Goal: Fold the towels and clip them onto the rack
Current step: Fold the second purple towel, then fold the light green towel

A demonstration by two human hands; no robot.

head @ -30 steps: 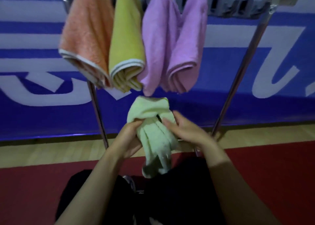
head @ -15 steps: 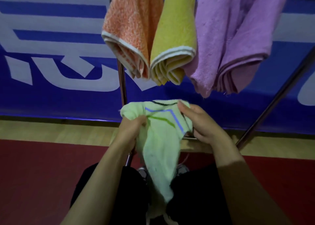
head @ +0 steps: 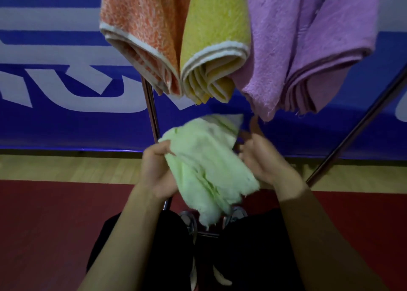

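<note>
Forearms reach up from the near edge over my dark trousers (head: 141,242), and between them I see the chrome base of the rack (head: 191,222) with its bars crossing low down. Just beyond, my left hand (head: 157,171) grips the light green towel (head: 207,163), fingers curled round its left edge. My right hand (head: 262,158) sits against the towel's right side; it is blurred, so I cannot tell whether its fingers pinch the cloth or only press on it. The towel is bunched in several layers and hangs down between the two hands, its ragged lower end over the rack's base. Under it lies red floor, then a strip of pale wood. One rack upright (head: 152,112) rises just behind the green towel, and a slanted leg (head: 356,132) runs up on the right. Farther up hang an orange towel (head: 141,26), a yellow towel (head: 215,33) and a purple towel (head: 308,39), all folded, side by side and touching. Farthest back stands a blue banner (head: 55,119) with white lettering.
</note>
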